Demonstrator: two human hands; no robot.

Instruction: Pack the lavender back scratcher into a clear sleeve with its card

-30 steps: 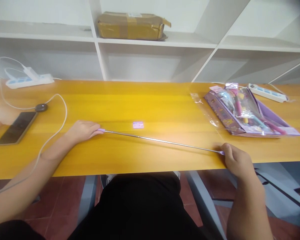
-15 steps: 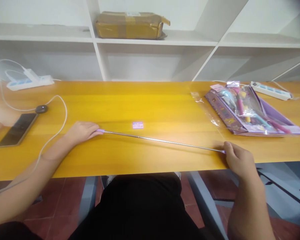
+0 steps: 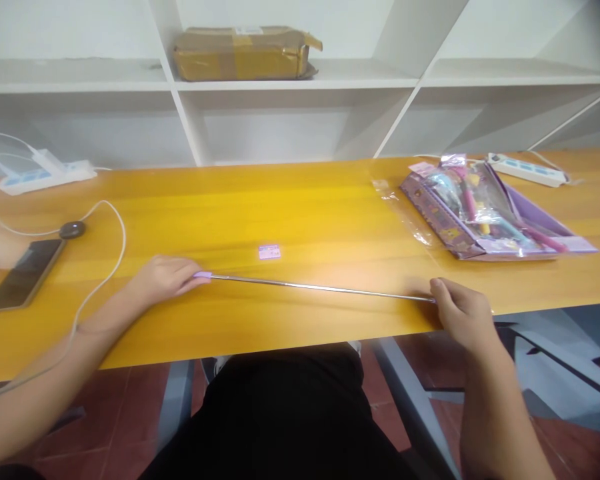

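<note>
A thin silver telescopic rod (image 3: 320, 288) stretches between my hands, low over the wooden table. My left hand (image 3: 169, 277) is closed around its purple end. At the other end, my right hand (image 3: 460, 308) pinches the rod's tip, most of which the fingers cover. Behind the rod, a small pink and purple card (image 3: 269, 252) lies flat on the tabletop. What is fixed to the ends inside my fingers is hidden.
On the right stands a purple display box (image 3: 433, 217) with several wrapped colourful items, beside a clear plastic wrapper (image 3: 403, 212). A phone (image 3: 24, 275), a dark round object (image 3: 73, 230), a white cable (image 3: 123, 250) and a power strip (image 3: 47, 177) lie left. A taped carton (image 3: 240, 57) sits on the shelf.
The view has shifted slightly to the right and tilted a little. Both hands still hold the rod's ends; it now lies a bit more level, with the gap between my hands slightly smaller.
</note>
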